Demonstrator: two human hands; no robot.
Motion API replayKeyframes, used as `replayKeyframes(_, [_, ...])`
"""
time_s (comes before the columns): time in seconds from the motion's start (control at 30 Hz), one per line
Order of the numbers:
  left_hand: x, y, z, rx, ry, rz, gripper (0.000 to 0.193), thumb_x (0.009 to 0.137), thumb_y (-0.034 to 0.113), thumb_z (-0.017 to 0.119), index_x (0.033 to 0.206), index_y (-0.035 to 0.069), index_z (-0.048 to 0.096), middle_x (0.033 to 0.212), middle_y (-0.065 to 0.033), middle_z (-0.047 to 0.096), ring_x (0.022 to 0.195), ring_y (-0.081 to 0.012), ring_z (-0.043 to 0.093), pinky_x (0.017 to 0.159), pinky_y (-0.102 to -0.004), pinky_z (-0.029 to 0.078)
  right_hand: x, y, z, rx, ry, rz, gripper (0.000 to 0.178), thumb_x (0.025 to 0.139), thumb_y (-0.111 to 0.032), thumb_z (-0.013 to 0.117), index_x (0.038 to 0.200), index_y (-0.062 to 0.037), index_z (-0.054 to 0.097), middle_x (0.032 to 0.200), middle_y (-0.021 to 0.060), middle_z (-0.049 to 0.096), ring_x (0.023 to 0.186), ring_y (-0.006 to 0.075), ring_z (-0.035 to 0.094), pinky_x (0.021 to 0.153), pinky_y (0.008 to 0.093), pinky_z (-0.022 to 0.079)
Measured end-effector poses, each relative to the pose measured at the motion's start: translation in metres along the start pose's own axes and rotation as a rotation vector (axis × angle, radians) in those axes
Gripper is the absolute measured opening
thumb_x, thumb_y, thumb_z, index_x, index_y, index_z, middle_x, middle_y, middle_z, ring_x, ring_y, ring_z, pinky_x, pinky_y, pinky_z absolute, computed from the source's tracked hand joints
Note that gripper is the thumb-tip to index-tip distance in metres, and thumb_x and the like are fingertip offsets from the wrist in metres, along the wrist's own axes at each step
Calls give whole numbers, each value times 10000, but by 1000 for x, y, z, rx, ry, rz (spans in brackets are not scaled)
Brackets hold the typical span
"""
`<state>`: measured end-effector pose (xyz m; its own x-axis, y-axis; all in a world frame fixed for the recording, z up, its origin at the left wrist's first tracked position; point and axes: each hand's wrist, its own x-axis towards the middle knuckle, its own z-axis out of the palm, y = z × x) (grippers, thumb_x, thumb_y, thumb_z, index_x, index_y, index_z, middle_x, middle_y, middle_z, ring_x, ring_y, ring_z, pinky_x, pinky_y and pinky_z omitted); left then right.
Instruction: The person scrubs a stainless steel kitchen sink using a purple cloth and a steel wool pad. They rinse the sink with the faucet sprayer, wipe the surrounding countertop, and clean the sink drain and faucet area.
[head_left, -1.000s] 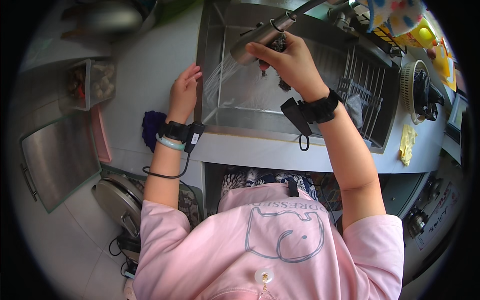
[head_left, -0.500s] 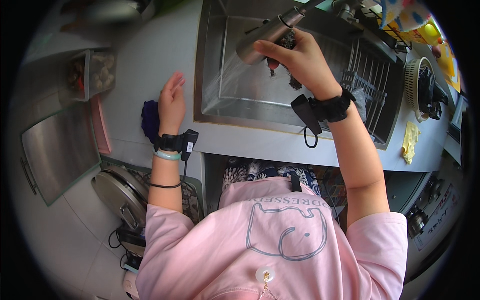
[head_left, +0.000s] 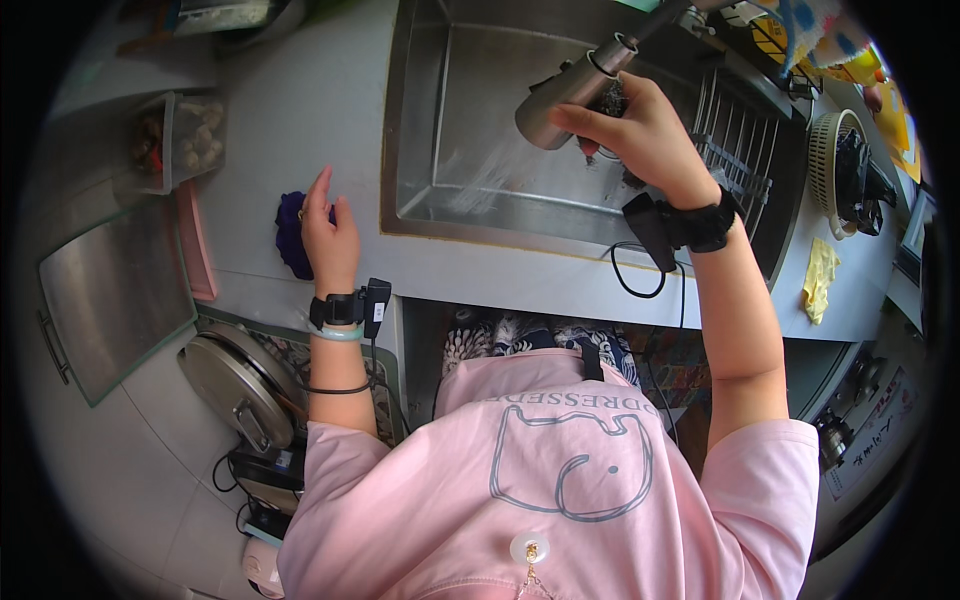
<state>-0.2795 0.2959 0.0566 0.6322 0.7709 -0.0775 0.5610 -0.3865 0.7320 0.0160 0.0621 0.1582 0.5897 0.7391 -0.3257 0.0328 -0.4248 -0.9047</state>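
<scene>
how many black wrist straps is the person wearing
2: one black strap around the left wrist, a second strap around the right wrist.

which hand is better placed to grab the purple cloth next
Probably the left hand: it looks empty, near the purple cloth, while the right hand holds the tap head over the sink.

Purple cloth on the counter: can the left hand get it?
Probably yes. The left hand looks empty, with its fingers spread, and it overlaps the edge of the crumpled purple cloth in this view. Nothing seems to block it, though I can't tell whether they touch.
</scene>
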Motion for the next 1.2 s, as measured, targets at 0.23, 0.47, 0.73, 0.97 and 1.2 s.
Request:
replayKeyframes(0.23, [-2, 13, -6, 105, 78, 104, 433, 894, 33, 551, 1326, 61, 527, 1314, -142, 570, 1197, -312, 537, 997, -387, 430, -17, 2, -14, -97, -29, 32, 320, 818, -313, 772, 926, -23, 689, 744, 29, 670, 606, 76, 608, 547, 225, 474])
replayKeyframes(0.47, [-5, 2, -14, 391, 133, 80, 597, 893, 218, 615, 1430, 95, 386, 1510, -250, 274, 1391, -443, 268, 1104, -518, 279, -35, 3, -40, -192, -72, 118, 330, 798, -287, 774, 933, -2, 677, 721, 34, 655, 609, 88, 586, 573, 243, 469])
replayKeyframes(0.73, [-10, -19, -10, 540, 40, -175, 876, 869, 528, 608, 1517, 107, 194, 1556, -261, 144, 1429, -500, 112, 1074, -706, 120, -56, 9, -72, -298, -101, 155, 309, 768, -235, 778, 915, 15, 674, 728, 53, 655, 648, 111, 588, 628, 271, 489])
replayKeyframes(0.97, [-11, -18, -9, 672, 0, -297, 917, 860, 565, 599, 1526, 109, 164, 1573, -242, 105, 1442, -482, 86, 1072, -722, 88, -72, 12, -101, -464, -121, 173, 291, 747, -215, 781, 887, 22, 687, 691, 86, 648, 597, 139, 570, 614, 291, 489])
replayKeyframes(1.2, [-8, -16, -10, 723, -39, -363, 902, 861, 557, 599, 1531, 134, 170, 1588, -201, 99, 1455, -450, 70, 1048, -750, 80, -80, 19, -109, -451, -133, 134, 262, 753, -205, 778, 888, 5, 698, 722, 86, 675, 622, 145, 602, 626, 295, 496])
